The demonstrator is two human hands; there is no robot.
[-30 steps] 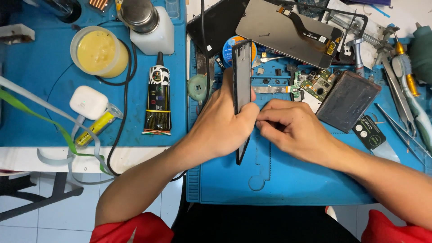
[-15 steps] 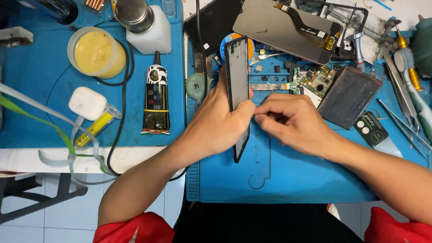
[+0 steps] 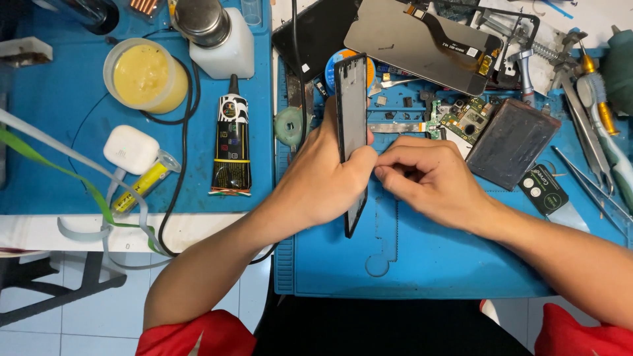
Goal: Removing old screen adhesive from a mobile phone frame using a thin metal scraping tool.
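A black phone frame (image 3: 351, 125) is gripped on edge by the left hand (image 3: 323, 175), long axis running near to far, while its right edge is pinched by the right hand (image 3: 432, 178).

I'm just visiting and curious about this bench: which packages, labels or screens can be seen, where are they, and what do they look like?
Glue tube: left mat, lying lengthwise, black with white pattern and a yellow band.
Display panel: top centre, grey rectangle face down, ribbon cable on top.
Small white case: left mat, rounded.
Black tag: right, beside the dark battery pack, two white circles.
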